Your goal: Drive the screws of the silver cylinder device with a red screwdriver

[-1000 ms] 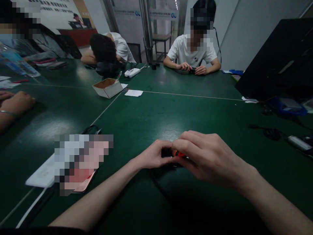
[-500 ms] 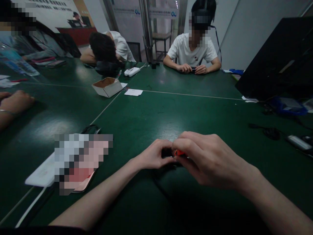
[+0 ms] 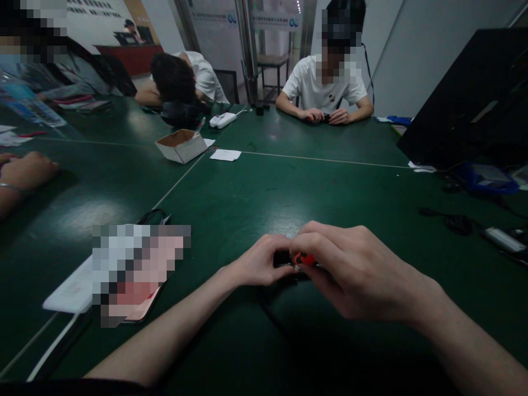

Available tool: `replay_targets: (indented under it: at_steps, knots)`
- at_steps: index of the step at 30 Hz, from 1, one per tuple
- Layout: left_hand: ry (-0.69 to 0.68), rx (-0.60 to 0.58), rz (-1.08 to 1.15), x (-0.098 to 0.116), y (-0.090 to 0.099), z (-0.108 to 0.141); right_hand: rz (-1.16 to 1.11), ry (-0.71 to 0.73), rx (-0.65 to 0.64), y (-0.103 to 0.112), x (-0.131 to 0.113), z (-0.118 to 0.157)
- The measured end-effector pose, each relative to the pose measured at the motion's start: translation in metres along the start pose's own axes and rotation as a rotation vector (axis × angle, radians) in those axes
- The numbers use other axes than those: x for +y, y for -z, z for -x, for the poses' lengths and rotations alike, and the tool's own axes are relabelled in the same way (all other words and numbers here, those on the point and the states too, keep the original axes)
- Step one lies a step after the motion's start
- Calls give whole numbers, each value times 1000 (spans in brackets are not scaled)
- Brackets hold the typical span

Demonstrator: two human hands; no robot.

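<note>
My left hand [image 3: 260, 260] is closed, thumb and forefinger curled round a small dark object [image 3: 282, 258] low over the green table. Most of that object is hidden by the fingers. My right hand [image 3: 357, 269] meets it from the right, its fingers pinched on a small orange-red piece [image 3: 307, 259] whose kind I cannot make out. The fingertips of both hands touch or nearly touch. Dark shadow lies on the tabletop beneath them.
To the left lie a white flat device [image 3: 68, 289] with a white cable and a pink-edged item [image 3: 144, 308]. An open carton [image 3: 183, 147] and a paper slip [image 3: 225, 155] are farther back. A dark panel [image 3: 466, 99] and cables stand right. Other people sit around the table.
My right hand has tilted slightly, and more of the orange-red piece shows between its fingers. My left hand stays where it was. The person across has shifted their hands a little.
</note>
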State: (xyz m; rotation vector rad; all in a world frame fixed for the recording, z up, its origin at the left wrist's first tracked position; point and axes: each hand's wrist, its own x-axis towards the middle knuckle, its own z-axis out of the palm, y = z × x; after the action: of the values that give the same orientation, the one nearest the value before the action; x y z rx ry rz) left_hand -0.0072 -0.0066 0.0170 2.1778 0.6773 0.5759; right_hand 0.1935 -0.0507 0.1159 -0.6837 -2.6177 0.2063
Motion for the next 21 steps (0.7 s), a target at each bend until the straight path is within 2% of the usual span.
replay_targets:
  at_steps: [4, 10, 14, 17, 21]
  knots:
    - [52, -11, 21, -1, -1, 0, 35, 20, 39, 0, 2, 2]
    - [97, -34, 123, -5, -5, 0, 203, 79, 64, -3, 1, 1]
    - [73, -7, 121, -4, -4, 0, 106, 45, 17, -2, -2, 0]
    - [69, -32, 125, -6, -4, 0, 11, -5, -31, 0, -3, 0]
    - [98, -50, 121, -9, -6, 1, 37, 9, -12, 0, -3, 2]
